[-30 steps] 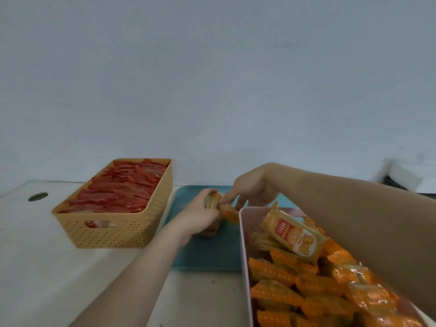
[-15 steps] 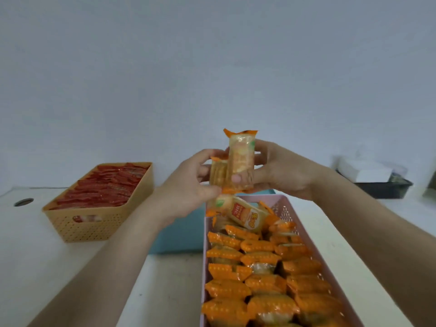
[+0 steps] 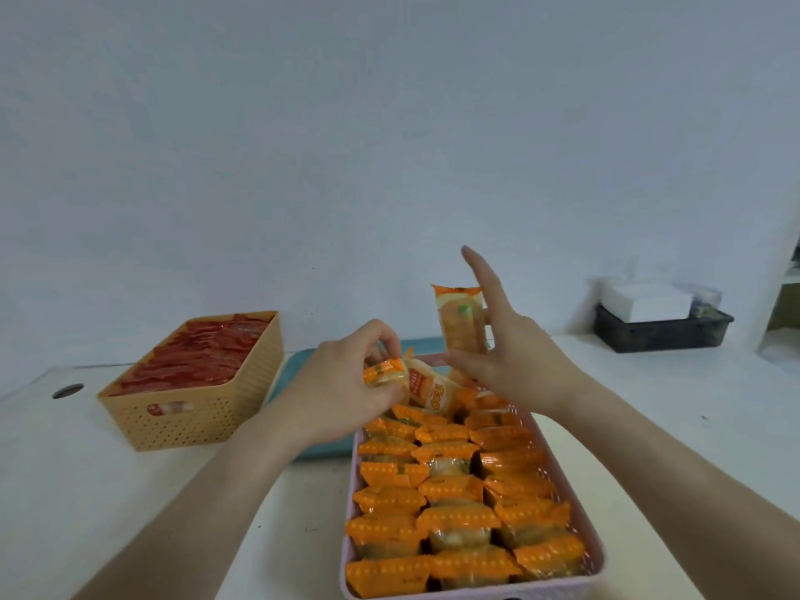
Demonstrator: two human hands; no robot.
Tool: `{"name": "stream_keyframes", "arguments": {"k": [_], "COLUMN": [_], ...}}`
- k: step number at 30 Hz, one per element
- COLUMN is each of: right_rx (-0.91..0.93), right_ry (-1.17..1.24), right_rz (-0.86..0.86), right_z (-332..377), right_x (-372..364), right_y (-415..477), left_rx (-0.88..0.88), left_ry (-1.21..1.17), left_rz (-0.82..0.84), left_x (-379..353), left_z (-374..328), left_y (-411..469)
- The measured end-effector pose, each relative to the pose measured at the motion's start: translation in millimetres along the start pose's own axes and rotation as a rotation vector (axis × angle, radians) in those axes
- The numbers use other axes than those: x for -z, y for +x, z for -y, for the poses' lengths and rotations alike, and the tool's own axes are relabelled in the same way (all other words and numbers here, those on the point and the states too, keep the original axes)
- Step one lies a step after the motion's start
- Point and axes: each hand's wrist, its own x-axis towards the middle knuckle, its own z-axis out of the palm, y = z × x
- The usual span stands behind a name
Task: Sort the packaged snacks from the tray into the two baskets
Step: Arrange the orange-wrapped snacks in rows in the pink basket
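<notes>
I have one view, from the wide-angle camera on the person's head. It faces forward and tilted down over the white table [image 3: 108, 491]. It is near: both forearms enter from the bottom edge. The left hand [image 3: 342, 391] grips an orange packet [image 3: 385, 371] just under the centre. The right hand [image 3: 515, 361] holds the upright packet [image 3: 459, 318] about mid-frame.

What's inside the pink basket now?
Three rows of orange packets fill the pink basket. Both hands cover its far end: the left hand pinches a packet there, the right hand holds an upright packet above. Lower layers are hidden.
</notes>
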Motion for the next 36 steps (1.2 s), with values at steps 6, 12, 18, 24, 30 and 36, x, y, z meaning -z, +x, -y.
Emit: {"name": "stream_keyframes", "arguments": {"k": [6, 12, 18, 24, 30, 36], "right_rx": [0.251, 0.257, 0.324, 0.195, 0.177, 0.159], "right_ry": [-0.453, -0.383, -0.370, -0.430, -0.470, -0.502], "right_rz": [-0.050, 0.056, 0.133, 0.236, 0.321, 0.423], "right_z": [20.2, 21.9, 19.3, 11.7, 13.7, 18.4], "right_x": [-1.9, 3.7, -3.4, -5.2, -11.4, -21.3], "right_y": [-7.2, -7.9, -5.7, -1.5, 3.0, 12.8], "left_rx": [0.072, 0.047, 0.031, 0.005, 0.004, 0.039], "left_ry": [-0.087, 0.121, 0.309, 0.382, 0.387, 0.438], "left_rz": [0.084, 0.295, 0.321, 0.372, 0.382, 0.539], "left_x": [7.2, 7.0, 6.6, 6.0, 9.6, 14.2], "left_z": [5.7, 1.0, -2.2, -2.5, 1.9, 7.4], "left_y": [10.2, 14.7, 24.9, 31.7, 29.9, 25.1]}}
